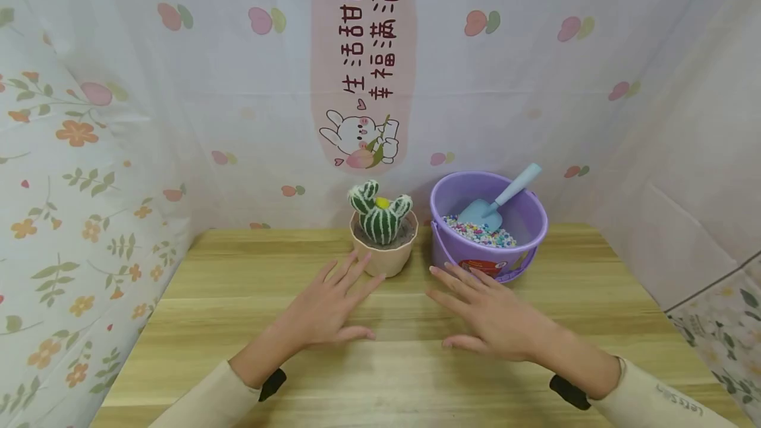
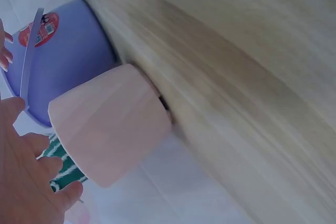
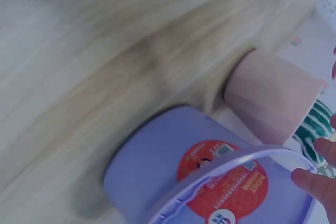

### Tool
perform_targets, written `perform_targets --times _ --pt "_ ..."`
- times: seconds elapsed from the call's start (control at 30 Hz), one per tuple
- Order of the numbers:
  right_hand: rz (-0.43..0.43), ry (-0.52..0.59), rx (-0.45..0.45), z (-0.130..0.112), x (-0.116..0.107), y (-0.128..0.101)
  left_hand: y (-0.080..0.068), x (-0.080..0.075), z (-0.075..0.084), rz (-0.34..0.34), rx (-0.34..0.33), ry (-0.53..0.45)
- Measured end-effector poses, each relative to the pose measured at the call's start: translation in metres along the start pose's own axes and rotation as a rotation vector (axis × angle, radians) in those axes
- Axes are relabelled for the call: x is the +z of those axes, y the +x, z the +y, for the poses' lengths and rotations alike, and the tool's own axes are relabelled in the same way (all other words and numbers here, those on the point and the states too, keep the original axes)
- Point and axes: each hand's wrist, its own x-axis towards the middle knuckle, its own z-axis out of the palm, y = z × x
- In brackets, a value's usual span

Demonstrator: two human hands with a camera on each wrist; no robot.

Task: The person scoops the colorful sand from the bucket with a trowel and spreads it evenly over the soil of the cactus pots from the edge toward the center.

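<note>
Two spread hands by the cactus pot and the bucket

The left grip (image 1: 333, 309) is spread flat, its fingers pointing at the front of a pale pink pot (image 1: 389, 260). The right grip (image 1: 490, 312) is spread too, near the front of a purple bucket (image 1: 453, 246). No fingers curl round anything. I cannot tell if any fingertips touch. Both the pot and the bucket stand upright near the back of the desk (image 1: 392, 382), the pot to the left, with a small gap between them.

To hold the pot well, I think it is best to go low on its sides and keep it straight up. A push on the fuzzy green cactus (image 1: 380, 224) on top could tip it. The bucket is wide, so two hands on its sides should be safer than one.

In the bucket are lots of tiny bright beads (image 1: 487, 236) and a light blue scoop (image 1: 502, 198). Its stick pokes up past the back right of the rim, where a sleeve could bump it and spill beads. The bucket's handle (image 1: 516, 275) hangs down in front, over a red sticker, so fingers might catch on it. A cloth (image 1: 250, 84) with a rabbit hangs close behind, leaving little room at the back.
</note>
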Motion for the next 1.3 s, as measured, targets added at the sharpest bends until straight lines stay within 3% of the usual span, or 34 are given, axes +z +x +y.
perform_targets --times 0.47,0.7,0.87,1.17,1.3 --pt "0.030 -0.049 -0.012 0.014 -0.020 0.008 0.020 -0.004 0.006 0.039 -0.078 -0.041" --pt "0.089 -0.083 -0.044 0.020 -0.030 0.013 0.029 -0.004 0.015 0.016 -0.105 -0.084" --pt "0.079 -0.094 0.002 0.029 -0.037 0.017 0.036 -0.006 0.022 0.008 -0.130 -0.187" --pt "0.064 -0.077 0.110 0.046 -0.045 0.022 0.050 -0.006 0.031 0.088 -0.134 -0.265" --pt "0.071 -0.069 0.152 0.053 -0.043 0.024 0.054 -0.004 0.034 0.091 -0.150 -0.320"
